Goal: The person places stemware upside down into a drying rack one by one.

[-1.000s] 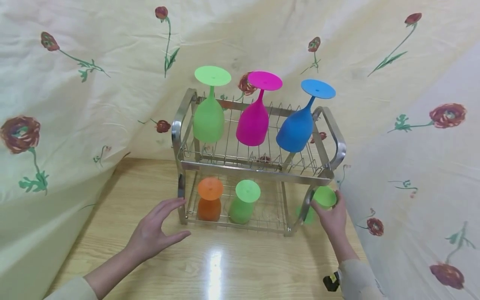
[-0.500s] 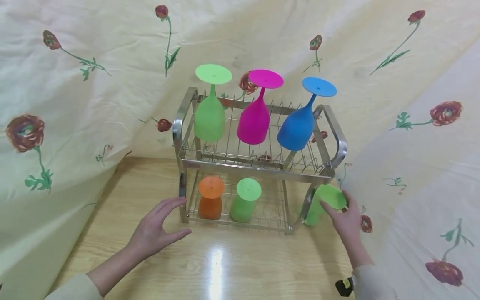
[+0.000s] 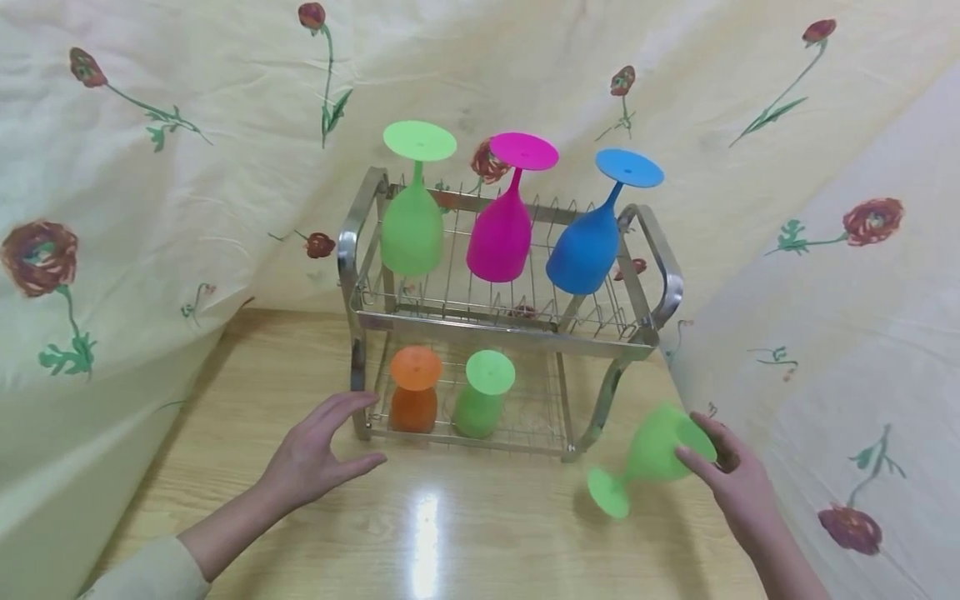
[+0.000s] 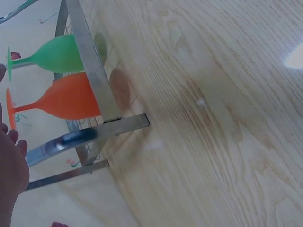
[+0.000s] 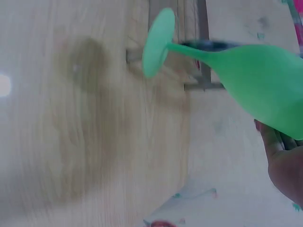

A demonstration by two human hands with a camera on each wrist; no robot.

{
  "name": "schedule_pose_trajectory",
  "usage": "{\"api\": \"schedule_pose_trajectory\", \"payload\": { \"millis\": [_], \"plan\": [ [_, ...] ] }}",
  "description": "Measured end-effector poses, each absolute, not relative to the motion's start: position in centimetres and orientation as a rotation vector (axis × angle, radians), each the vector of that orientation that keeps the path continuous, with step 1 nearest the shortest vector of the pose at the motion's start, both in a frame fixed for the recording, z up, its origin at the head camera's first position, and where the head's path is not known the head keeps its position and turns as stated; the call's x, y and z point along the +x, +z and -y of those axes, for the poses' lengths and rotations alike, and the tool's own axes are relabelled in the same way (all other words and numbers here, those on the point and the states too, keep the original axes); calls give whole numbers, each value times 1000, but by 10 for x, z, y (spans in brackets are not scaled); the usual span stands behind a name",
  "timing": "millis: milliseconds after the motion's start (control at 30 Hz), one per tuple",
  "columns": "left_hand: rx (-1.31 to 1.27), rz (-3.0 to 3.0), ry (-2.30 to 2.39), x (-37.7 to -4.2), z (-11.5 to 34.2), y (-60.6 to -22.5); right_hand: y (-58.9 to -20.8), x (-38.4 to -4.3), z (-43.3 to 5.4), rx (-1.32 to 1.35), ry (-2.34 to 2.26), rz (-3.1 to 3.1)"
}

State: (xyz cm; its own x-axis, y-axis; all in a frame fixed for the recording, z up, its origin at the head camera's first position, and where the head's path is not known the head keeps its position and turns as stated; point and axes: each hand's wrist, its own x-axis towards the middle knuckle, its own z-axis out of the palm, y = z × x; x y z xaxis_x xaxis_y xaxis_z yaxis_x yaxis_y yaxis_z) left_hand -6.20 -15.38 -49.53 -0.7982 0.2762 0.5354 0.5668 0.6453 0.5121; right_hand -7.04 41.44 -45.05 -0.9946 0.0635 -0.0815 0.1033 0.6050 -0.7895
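Note:
My right hand [image 3: 742, 492] pinches a light green plastic wine glass [image 3: 654, 448] by the rim end of its bowl. The glass is tilted, its foot pointing down and to the left, apart from the rack; in the right wrist view its stem and foot [image 5: 158, 42] show above the wood. At the left front leg of the metal dish rack [image 3: 480, 332], my left hand [image 3: 307, 458] has its fingers and thumb spread, holding nothing; whether a fingertip touches the leg, I cannot tell. Upside down on the lower tier stand an orange glass [image 3: 414, 408] and another green glass [image 3: 480, 410].
Three more upside-down glasses, green [image 3: 412, 229], magenta [image 3: 501, 235] and blue [image 3: 585, 250], stand on the upper tier, the blue one leaning. The rack is on a wooden tabletop [image 3: 337, 550]. Flowered cloth [image 3: 225, 167] hangs behind and at both sides.
My right hand has carried the green glass from beside the rack's right front leg toward me and to the right, clear of the rack. My left hand has stayed nearly still.

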Motion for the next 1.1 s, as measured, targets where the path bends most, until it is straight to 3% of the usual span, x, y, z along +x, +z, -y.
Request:
{"api": "schedule_pose_trajectory", "payload": {
  "millis": [400,767,1100],
  "plan": [
    [-706,2473,-1034,-63,139,-494,-461,-64,-312,-300,-1869,-2465],
    [-726,2560,-1180,-63,110,-486,-468,-78,-234,-405,-2128,-2164],
    [-870,2523,-1306,-64,89,-489,-468,-75,-201,-490,-2270,-1998]
  ]
}}
